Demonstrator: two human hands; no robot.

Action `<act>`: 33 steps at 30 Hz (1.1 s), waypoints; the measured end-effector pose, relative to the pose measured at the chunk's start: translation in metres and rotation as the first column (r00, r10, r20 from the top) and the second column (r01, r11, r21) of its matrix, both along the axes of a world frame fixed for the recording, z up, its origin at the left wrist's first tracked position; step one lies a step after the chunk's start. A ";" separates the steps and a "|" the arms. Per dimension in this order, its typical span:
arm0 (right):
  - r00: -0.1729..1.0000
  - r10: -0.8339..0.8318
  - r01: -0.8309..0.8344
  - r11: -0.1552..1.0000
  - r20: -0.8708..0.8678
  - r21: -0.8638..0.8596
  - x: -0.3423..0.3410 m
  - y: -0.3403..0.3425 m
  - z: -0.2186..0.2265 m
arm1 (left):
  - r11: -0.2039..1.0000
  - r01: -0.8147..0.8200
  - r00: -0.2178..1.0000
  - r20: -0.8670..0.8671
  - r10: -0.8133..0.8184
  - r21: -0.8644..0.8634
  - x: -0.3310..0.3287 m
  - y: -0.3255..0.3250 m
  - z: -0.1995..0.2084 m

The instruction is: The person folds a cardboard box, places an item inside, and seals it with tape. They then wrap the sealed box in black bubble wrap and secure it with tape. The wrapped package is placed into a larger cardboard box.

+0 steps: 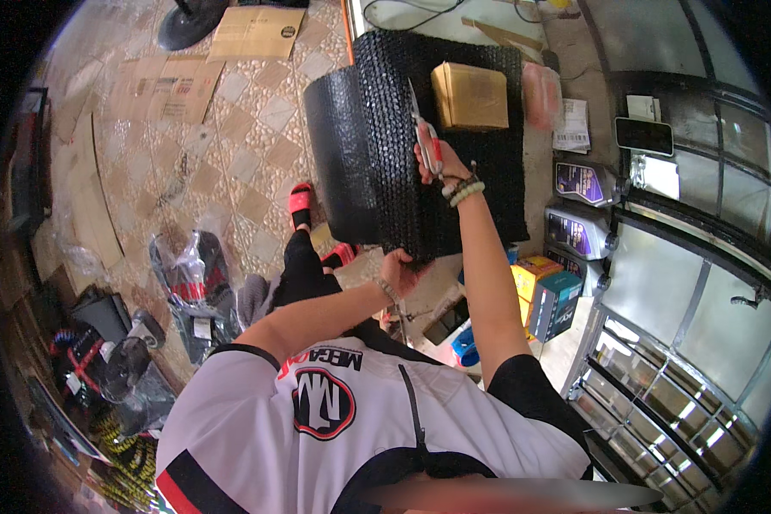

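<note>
My right hand (447, 164) is closed around a pair of scissors (428, 146) with red and pale handles, the blades pointing away from me over black bubble wrap (392, 171). At the wrap's near edge, my left hand (400, 272) pinches the sheet; part of its grip is hidden. The wrap spreads across the work surface, and its thick roll (338, 154) lies along the left side. On the sheet, just beyond my right hand, sits a brown cardboard box (469, 96).
Right of the wrap stand grey bottles (578, 231) with purple labels, a phone (644, 135) and a pink wrapped bundle (541, 98). Small orange (533, 278) and teal boxes (555, 306) are nearer me. Flattened cardboard (257, 32) and plastic-wrapped goods (193, 283) lie on the tiled floor.
</note>
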State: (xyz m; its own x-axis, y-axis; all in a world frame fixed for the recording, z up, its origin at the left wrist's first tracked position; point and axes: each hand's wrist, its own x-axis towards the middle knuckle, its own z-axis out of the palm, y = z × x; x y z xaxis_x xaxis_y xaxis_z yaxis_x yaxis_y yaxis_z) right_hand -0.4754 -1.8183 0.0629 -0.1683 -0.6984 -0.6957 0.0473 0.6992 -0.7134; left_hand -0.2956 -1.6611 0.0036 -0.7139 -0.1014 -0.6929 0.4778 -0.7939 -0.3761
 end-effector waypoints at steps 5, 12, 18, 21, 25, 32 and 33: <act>0.957 -0.071 0.102 0.990 0.282 -0.099 -0.013 -0.097 -0.010 | 0.996 0.060 0.998 -0.031 -0.058 0.071 0.000 -0.004 -0.003; 0.599 -0.385 -0.049 0.858 -0.702 -0.512 -0.010 -0.088 0.046 | 0.817 0.536 0.844 -0.175 -0.507 0.214 0.010 -0.043 0.009; 0.165 -0.065 0.499 0.866 -0.984 0.027 -0.126 0.136 0.037 | -0.265 0.442 0.278 0.412 -0.868 -0.857 -0.011 -0.160 0.059; 0.048 0.004 0.458 0.888 -0.999 0.025 -0.158 0.190 0.014 | -0.236 0.435 0.853 0.481 -0.201 -0.869 -0.056 -0.250 0.091; 0.050 -0.168 0.532 0.839 -0.985 -0.116 -0.127 0.185 -0.001 | -0.479 0.354 0.924 0.379 0.049 -0.803 -0.148 -0.371 0.101; 0.308 -0.380 0.719 0.693 -0.872 -0.048 -0.040 0.125 -0.025 | -0.742 0.335 0.599 0.739 -0.309 -0.581 -0.259 -0.416 0.020; 0.307 -0.355 0.723 0.690 -0.883 -0.026 -0.041 0.125 -0.019 | -0.729 0.316 0.602 0.722 -0.341 -0.608 -0.259 -0.416 0.009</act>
